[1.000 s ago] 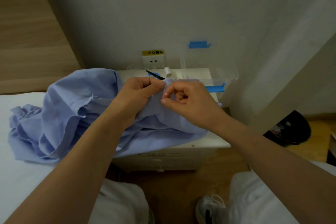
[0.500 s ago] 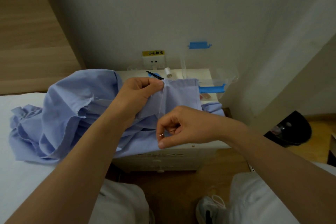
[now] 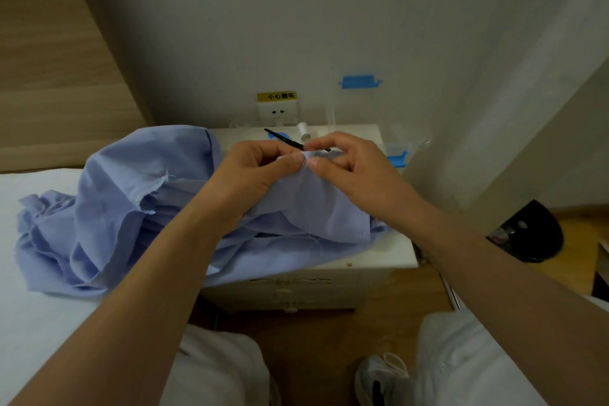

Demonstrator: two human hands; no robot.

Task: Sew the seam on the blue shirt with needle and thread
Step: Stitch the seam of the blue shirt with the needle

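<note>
Fabric sits right between our fingertips here. The blue shirt [image 3: 131, 208] is heaped on the edge of the bed [image 3: 33, 323] and spills over onto the white nightstand [image 3: 392, 254], and we've got one fold of it lifted up off the nightstand top. Our left hand [image 3: 250, 175] pinches that fold from the left side, thumb pressed flat on the near face of the cloth and the other fingers curled round behind it. Our right hand [image 3: 359, 171] comes in from the right, thumb and forefinger pressed together on the very top edge of the fold, just beside the left thumb. The rest of the right fingers are curled in. Honestly, the needle is too small to make out, so we can't tell if it's in that pinch. A thin pale thread [image 3: 308, 204] looks to run down the front of the fold below the pinch. Behind our hands on the nightstand there's a white spool [image 3: 303, 132], a thin black tool [image 3: 280, 138] partly hidden by our fingers, and a clear box [image 3: 397, 156] with a blue latch.
</note>
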